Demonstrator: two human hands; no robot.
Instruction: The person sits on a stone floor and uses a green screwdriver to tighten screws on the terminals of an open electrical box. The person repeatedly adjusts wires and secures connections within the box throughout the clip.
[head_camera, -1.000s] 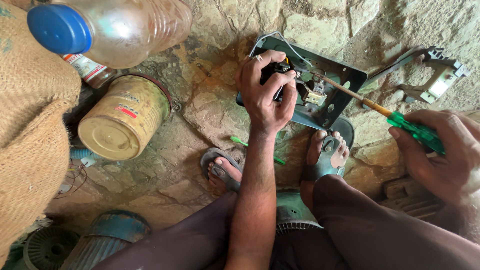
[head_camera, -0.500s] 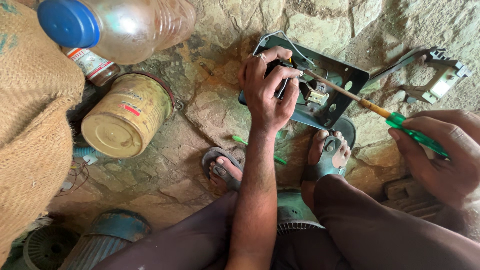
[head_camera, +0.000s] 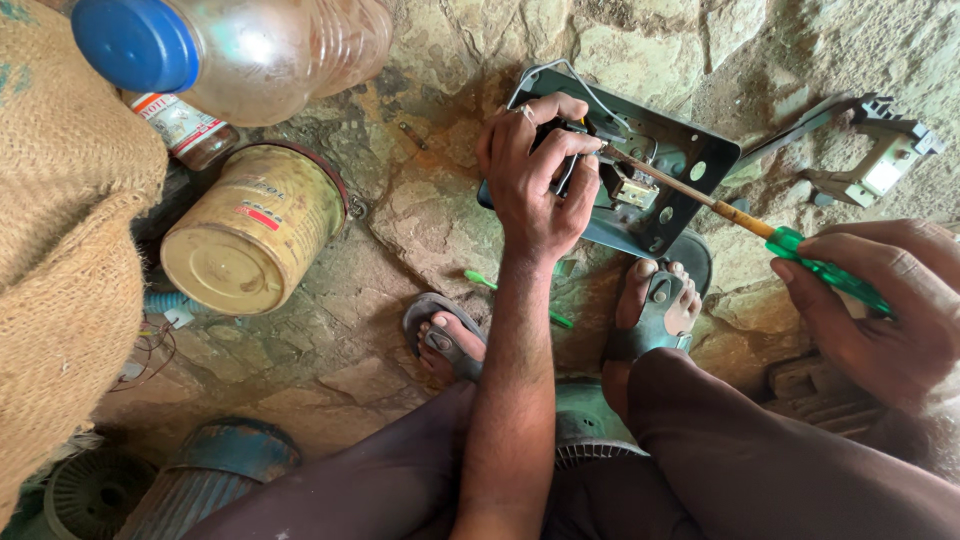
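A dark grey metal switch box (head_camera: 690, 160) lies on the rough stone floor beyond my feet. My left hand (head_camera: 535, 175) grips a black part at the box's left side and steadies it. My right hand (head_camera: 880, 305) holds a screwdriver with a green handle (head_camera: 815, 265). Its long shaft runs up and left, and its tip reaches into the box beside my left fingers. Small brass and white fittings show inside the box.
A yellow tin can (head_camera: 250, 240) lies on its side at left, under a clear plastic bottle with a blue cap (head_camera: 240, 45). Burlap sacking (head_camera: 60, 260) fills the left edge. A grey metal bracket (head_camera: 870, 150) lies at upper right. My sandalled feet (head_camera: 655, 305) rest below the box.
My right hand and the screwdriver handle have shifted slightly lower. My left hand keeps its hold on the box.
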